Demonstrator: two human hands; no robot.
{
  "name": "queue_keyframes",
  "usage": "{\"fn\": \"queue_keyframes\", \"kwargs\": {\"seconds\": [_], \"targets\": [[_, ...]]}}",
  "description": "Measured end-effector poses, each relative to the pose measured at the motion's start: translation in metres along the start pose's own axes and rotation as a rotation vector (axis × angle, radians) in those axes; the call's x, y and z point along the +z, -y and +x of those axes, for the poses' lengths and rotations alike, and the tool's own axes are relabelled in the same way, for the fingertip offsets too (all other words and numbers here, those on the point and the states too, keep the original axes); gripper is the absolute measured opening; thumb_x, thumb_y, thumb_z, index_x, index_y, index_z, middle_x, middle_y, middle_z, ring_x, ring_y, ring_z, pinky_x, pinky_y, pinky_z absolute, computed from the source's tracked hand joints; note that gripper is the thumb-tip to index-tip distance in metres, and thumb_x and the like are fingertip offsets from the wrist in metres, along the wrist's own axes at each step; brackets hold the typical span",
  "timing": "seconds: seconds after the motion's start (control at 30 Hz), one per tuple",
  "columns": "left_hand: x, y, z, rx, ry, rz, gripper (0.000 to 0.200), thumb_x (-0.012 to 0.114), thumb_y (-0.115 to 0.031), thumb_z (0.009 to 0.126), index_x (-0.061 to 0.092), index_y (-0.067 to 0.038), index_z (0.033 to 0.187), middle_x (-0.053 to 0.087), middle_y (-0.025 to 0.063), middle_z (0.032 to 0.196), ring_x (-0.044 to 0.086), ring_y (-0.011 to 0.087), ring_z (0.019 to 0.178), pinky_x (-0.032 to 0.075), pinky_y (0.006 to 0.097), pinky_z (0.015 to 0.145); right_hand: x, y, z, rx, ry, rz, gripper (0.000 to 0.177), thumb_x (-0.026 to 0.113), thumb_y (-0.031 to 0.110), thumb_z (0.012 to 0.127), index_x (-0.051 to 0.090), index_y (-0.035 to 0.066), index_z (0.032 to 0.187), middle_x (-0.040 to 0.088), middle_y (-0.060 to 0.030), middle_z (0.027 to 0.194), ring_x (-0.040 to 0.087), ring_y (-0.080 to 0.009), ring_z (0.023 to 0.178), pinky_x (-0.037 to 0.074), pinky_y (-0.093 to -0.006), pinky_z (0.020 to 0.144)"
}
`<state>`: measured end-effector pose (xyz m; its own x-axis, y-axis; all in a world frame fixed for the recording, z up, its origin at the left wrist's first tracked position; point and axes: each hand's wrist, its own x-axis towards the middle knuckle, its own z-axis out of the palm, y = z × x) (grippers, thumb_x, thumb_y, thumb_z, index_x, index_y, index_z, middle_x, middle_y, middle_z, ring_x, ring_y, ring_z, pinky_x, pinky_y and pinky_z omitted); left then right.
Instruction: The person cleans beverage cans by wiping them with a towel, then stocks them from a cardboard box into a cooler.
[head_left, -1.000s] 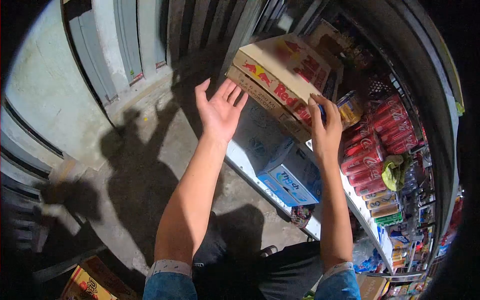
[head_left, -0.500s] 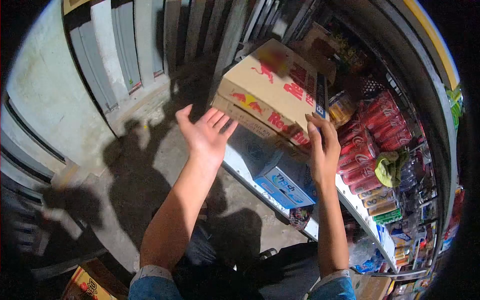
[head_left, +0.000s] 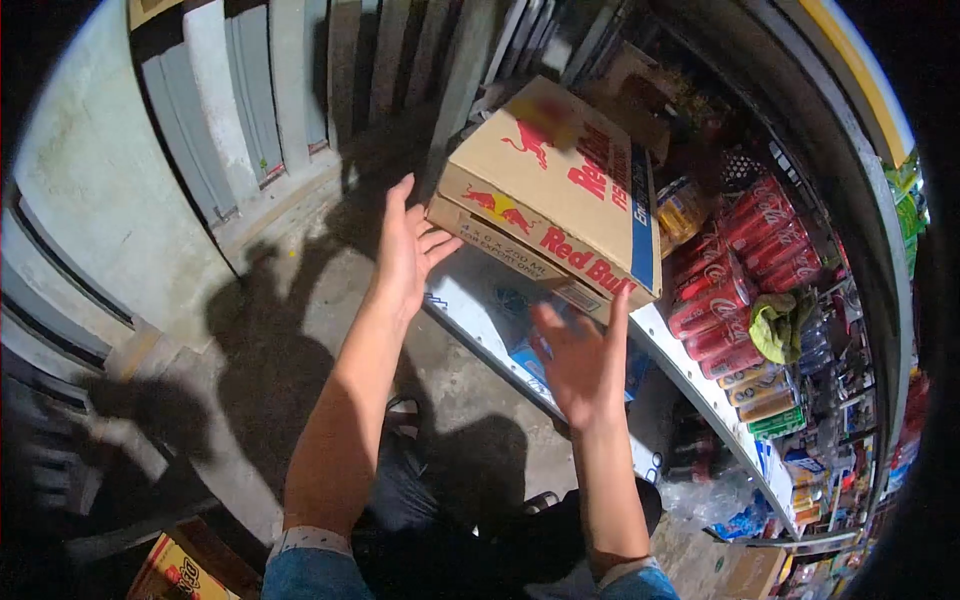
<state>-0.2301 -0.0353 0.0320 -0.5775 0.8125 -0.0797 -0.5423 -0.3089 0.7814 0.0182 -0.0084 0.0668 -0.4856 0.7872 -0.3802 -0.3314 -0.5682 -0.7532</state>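
A cardboard Red Bull box [head_left: 545, 190], printed in red with a blue band at its right end, rests tilted at the end of the shelf. My left hand [head_left: 403, 250] is at its lower left corner, thumb up and fingers spread, the fingertips right at the bottom edge. Under the box's front right corner is my right hand [head_left: 588, 370], palm turned up and fingers apart, slightly blurred. Behind that hand, a blue and white pack [head_left: 530, 362] on a lower level is partly hidden.
Shrink-wrapped red Coca-Cola cans [head_left: 715, 310] stand right of the box on the white shelf [head_left: 690, 385], with a yellow-green crumpled item [head_left: 775, 328] by them. Slatted wall panels [head_left: 240, 100] rise at left. Concrete floor [head_left: 480, 400] lies below. A yellow and red carton [head_left: 175, 570] is at bottom left.
My right hand has left the box's right end and dropped down and left below its front corner, palm turning up. My left hand has turned and risen slightly beside the left corner.
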Motion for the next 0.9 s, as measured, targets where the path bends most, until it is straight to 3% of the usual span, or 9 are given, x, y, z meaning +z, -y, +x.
{"fn": "queue_keyframes", "kwargs": {"seconds": [0.17, 0.27, 0.33, 0.5, 0.6, 0.67, 0.73, 0.87, 0.9], "targets": [[-0.002, -0.001, -0.003, -0.009, 0.005, -0.023, 0.097, 0.038, -0.075, 0.097, 0.054, 0.011, 0.14, 0.065, 0.0241, 0.131, 0.063, 0.0347, 0.124, 0.045, 0.0441, 0.113, 0.044, 0.004, 0.035, -0.209, -0.022, 0.189, 0.117, 0.072, 0.079, 0.08, 0.017, 0.017, 0.163, 0.016, -0.0232, 0.168, 0.015, -0.0377, 0.158, 0.01, -0.063, 0.126], [0.0, 0.002, -0.003, 0.014, -0.047, -0.018, 0.095, 0.039, -0.074, 0.096, 0.057, 0.009, 0.138, 0.066, 0.0231, 0.129, 0.064, 0.0338, 0.122, 0.047, 0.0434, 0.111, 0.058, -0.001, 0.045, -0.204, -0.058, 0.257, 0.094, 0.079, 0.074, 0.078, 0.041, 0.019, 0.143, 0.022, -0.0222, 0.164, 0.014, -0.0416, 0.157, 0.013, -0.0656, 0.124], [-0.003, 0.005, 0.001, -0.008, -0.028, -0.044, 0.092, 0.04, -0.075, 0.096, 0.059, 0.007, 0.134, 0.067, 0.0215, 0.125, 0.065, 0.0327, 0.119, 0.048, 0.0431, 0.11, 0.073, 0.001, 0.052, -0.266, -0.05, 0.284, 0.054, 0.08, 0.055, 0.083, 0.052, 0.016, 0.108, 0.035, -0.0214, 0.152, 0.03, -0.0459, 0.147, 0.031, -0.0668, 0.115], [-0.019, 0.01, 0.013, -0.137, -0.028, -0.155, 0.075, 0.047, -0.074, 0.094, 0.063, -0.003, 0.115, 0.068, 0.0135, 0.109, 0.066, 0.0271, 0.105, 0.049, 0.043, 0.106, 0.069, -0.001, 0.047, -0.28, 0.025, 0.286, 0.054, 0.075, 0.05, 0.086, 0.052, 0.017, 0.12, 0.04, -0.0204, 0.146, 0.04, -0.0405, 0.138, 0.039, -0.0651, 0.107], [-0.029, 0.018, 0.023, -0.222, -0.045, -0.249, 0.078, 0.049, -0.072, 0.095, 0.065, -0.001, 0.125, 0.07, 0.0147, 0.12, 0.066, 0.0293, 0.112, 0.048, 0.0443, 0.104, 0.057, -0.004, 0.021, -0.225, 0.098, 0.26, 0.069, 0.077, 0.05, 0.085, 0.047, 0.02, 0.139, 0.034, -0.0197, 0.151, 0.037, -0.0386, 0.144, 0.039, -0.0624, 0.113], [-0.035, 0.014, 0.024, -0.28, 0.007, -0.279, 0.07, 0.049, -0.067, 0.097, 0.064, -0.005, 0.124, 0.069, 0.0117, 0.117, 0.066, 0.0265, 0.104, 0.049, 0.0421, 0.097, 0.064, -0.005, -0.013, -0.184, -0.066, 0.318, 0.08, 0.079, 0.048, 0.083, 0.041, 0.016, 0.146, 0.033, -0.0204, 0.151, 0.038, -0.0386, 0.144, 0.04, -0.0597, 0.114], [-0.043, 0.021, 0.032, -0.274, 0.017, -0.294, 0.071, 0.049, -0.068, 0.097, 0.065, -0.008, 0.13, 0.071, 0.0097, 0.122, 0.067, 0.0252, 0.105, 0.048, 0.0412, 0.096, 0.047, -0.006, -0.039, -0.143, -0.067, 0.284, 0.088, 0.081, 0.047, 0.083, 0.037, 0.003, 0.145, 0.035, -0.0229, 0.148, 0.041, -0.0402, 0.142, 0.04, -0.0612, 0.115], [-0.043, 0.028, 0.041, -0.332, 0.102, -0.196, 0.085, 0.047, -0.074, 0.094, 0.061, -0.005, 0.14, 0.071, 0.0101, 0.127, 0.066, 0.022, 0.107, 0.047, 0.0375, 0.094, 0.016, 0.003, -0.087, -0.056, -0.095, 0.196, 0.102, 0.079, 0.051, 0.082, 0.029, -0.002, 0.154, 0.035, -0.0247, 0.153, 0.038, -0.04, 0.145, 0.04, -0.0614, 0.117], [-0.043, 0.03, 0.042, -0.325, 0.152, -0.216, 0.087, 0.046, -0.076, 0.093, 0.061, -0.004, 0.14, 0.07, 0.0111, 0.128, 0.065, 0.0225, 0.108, 0.047, 0.0371, 0.095, 0.012, 0.007, -0.101, -0.035, -0.106, 0.215, 0.09, 0.077, 0.048, 0.083, 0.034, 0.005, 0.149, 0.034, -0.0218, 0.153, 0.039, -0.0389, 0.142, 0.042, -0.0601, 0.113]]}}
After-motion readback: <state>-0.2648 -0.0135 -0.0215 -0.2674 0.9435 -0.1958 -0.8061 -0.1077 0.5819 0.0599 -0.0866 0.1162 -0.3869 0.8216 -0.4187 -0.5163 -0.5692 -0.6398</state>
